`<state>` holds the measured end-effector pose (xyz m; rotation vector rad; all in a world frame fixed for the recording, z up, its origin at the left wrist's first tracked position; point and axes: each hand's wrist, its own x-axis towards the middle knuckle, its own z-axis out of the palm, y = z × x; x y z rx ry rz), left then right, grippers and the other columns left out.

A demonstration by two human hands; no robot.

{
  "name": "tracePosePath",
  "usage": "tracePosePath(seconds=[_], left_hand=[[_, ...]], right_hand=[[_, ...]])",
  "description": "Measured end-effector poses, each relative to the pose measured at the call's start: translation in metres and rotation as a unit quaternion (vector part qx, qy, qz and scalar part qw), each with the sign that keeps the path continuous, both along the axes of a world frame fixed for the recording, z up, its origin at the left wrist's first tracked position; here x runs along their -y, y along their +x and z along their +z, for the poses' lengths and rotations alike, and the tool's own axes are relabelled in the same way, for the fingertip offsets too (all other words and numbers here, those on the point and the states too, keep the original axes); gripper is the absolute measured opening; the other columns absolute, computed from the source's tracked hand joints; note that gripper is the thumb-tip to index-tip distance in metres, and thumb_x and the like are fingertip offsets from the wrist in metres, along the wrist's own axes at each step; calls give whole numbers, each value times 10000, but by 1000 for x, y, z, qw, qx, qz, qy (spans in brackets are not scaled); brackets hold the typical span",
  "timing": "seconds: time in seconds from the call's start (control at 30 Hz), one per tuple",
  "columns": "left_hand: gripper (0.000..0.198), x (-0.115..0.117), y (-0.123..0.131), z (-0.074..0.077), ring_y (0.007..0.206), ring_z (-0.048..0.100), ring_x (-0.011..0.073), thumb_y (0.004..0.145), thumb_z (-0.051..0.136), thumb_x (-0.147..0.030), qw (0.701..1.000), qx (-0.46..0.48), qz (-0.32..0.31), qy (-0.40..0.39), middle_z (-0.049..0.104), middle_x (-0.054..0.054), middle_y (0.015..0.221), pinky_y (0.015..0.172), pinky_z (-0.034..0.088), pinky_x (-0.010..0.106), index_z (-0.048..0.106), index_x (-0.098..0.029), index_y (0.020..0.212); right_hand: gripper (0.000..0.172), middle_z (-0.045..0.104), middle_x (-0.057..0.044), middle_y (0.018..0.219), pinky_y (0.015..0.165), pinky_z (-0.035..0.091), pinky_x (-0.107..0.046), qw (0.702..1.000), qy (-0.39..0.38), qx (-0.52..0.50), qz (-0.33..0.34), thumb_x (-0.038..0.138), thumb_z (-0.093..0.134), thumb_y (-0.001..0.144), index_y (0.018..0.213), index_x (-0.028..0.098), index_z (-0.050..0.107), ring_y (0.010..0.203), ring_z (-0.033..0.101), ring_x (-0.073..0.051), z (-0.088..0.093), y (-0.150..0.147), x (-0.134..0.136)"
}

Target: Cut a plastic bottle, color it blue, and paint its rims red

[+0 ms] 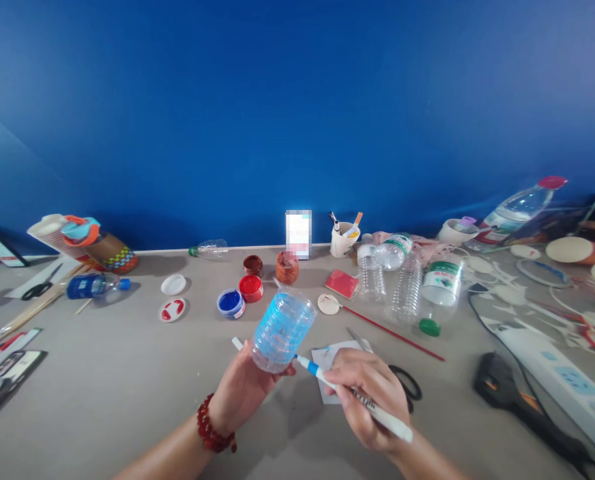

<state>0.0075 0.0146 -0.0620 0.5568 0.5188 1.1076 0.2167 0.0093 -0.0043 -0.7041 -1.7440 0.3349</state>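
Note:
My left hand (242,393) grips the lower part of a clear cut plastic bottle (283,330), tilted above the table, with light blue colour over much of its ribbed wall. In my right hand (370,393) is a white paint marker (377,410) with a blue band. Its blue tip meets or nearly meets the bottle near the base; whether it touches I cannot tell. Beneath my right hand lies a white paper sheet (330,393), and black-handled scissors (410,387) are partly hidden behind that hand.
Open jars of blue paint (231,303) and red paint (250,288) stand beyond the bottle. A red-handled brush (392,331) lies to the right, near several plastic bottles (406,290). At far right are a glue gun (507,387) and a power strip (552,367). A phone (298,235) leans on the wall.

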Motion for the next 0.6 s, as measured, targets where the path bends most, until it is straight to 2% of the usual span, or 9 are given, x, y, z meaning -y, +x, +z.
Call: tracePosePath(seconds=[0.1,0.2,0.37,0.47,0.6], left_hand=[[421,0,-2,-4,836,692,246,902,581,-538,999,-26,14,27,764,101,912,838,511,397,743,-160,991],[354,0,-5,-7,841,674,234,881,636,-487,995,-72,57,46,741,80,937,824,512,381,709,-186,1052],[363,2,-6,5,874,630,197,845,701,-446,965,-191,130,123,685,57,997,793,507,314,628,-223,1121],[387,3,-5,11,971,631,221,838,724,-377,925,-270,167,211,652,72,1075,847,517,336,576,-233,1166],[532,4,-8,2,1200,560,290,804,761,-258,835,-399,228,301,554,123,1276,979,494,432,516,-252,1276]], right_hand=[[239,650,12,562,543,539,-264,1000,-5,-1,1,54,505,775,870,213,656,503,634,-149,0,1,1],[242,641,13,558,516,523,-253,1000,-5,-5,14,44,509,769,872,211,651,483,619,-144,0,0,2],[275,626,12,546,487,491,-248,999,2,-2,33,17,500,755,891,207,646,456,590,-137,-1,-3,2],[280,617,11,542,485,479,-251,999,7,5,41,19,497,749,899,204,644,452,575,-136,-2,-3,2],[272,608,8,553,487,481,-252,999,10,17,42,26,501,749,899,198,649,462,574,-137,-3,-1,2]])
